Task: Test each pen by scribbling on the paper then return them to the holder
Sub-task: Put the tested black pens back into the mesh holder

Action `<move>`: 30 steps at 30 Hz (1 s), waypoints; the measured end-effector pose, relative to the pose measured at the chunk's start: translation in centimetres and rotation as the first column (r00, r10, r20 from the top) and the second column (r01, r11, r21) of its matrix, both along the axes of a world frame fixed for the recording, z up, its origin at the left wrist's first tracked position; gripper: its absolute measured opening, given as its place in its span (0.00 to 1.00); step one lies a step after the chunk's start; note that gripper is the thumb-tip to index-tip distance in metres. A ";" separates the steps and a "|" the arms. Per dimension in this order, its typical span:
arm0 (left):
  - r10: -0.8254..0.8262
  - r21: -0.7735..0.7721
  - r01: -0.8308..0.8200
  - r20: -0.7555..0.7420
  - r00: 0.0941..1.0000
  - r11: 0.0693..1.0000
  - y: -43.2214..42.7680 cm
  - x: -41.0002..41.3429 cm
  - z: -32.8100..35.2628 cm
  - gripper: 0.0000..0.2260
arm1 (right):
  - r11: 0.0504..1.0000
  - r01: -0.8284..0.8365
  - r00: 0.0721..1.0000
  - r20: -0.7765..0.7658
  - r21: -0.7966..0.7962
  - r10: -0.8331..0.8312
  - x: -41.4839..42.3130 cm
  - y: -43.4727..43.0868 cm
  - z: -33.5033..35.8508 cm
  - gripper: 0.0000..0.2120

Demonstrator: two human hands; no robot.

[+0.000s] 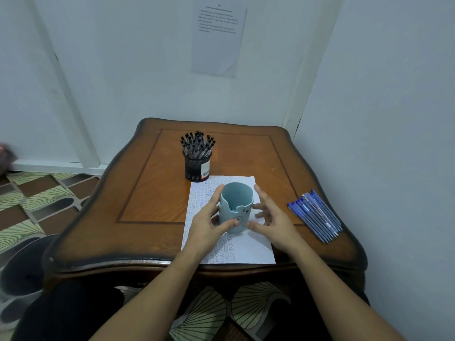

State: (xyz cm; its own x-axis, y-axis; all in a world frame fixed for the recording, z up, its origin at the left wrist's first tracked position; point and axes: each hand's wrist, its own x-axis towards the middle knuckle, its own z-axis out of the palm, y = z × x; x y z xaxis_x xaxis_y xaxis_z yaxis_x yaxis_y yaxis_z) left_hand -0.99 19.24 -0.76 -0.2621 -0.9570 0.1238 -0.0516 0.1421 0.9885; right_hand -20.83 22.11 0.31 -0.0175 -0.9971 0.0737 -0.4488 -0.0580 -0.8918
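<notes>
Right now I have the left hand point(209, 225) wrapped on the blue holder point(236, 207), thumb curled across its front and fingers behind its 9 o'clock side, so that hand is doing the holding. The right hand point(273, 225) hovers at the holder's 3 o'clock side with fingers spread and relaxed; I cannot tell whether they actually touch the wall. The holder stands upright on the paper point(246, 249), which lies at the 6 o'clock edge of the table point(152, 193), close enough for scribbling. It looks empty to me, and I judge it is being steadied or positioned before pens go in. The blue pens point(316, 215) lie in a neat fan at 3 o'clock, well apart from the paper, handy for the right hand. At the holder's 12 o'clock, a black mesh holder point(197, 166) packed with black pens point(197, 142) touches the paper's far edge.
</notes>
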 end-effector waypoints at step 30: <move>-0.003 0.007 0.003 0.002 1.000 1.000 -0.2 -0.2 -0.5 0.39 | 0.937 0.254 0.710 -0.704 0.240 -0.012 -8.9 -2.5 0.9 0.44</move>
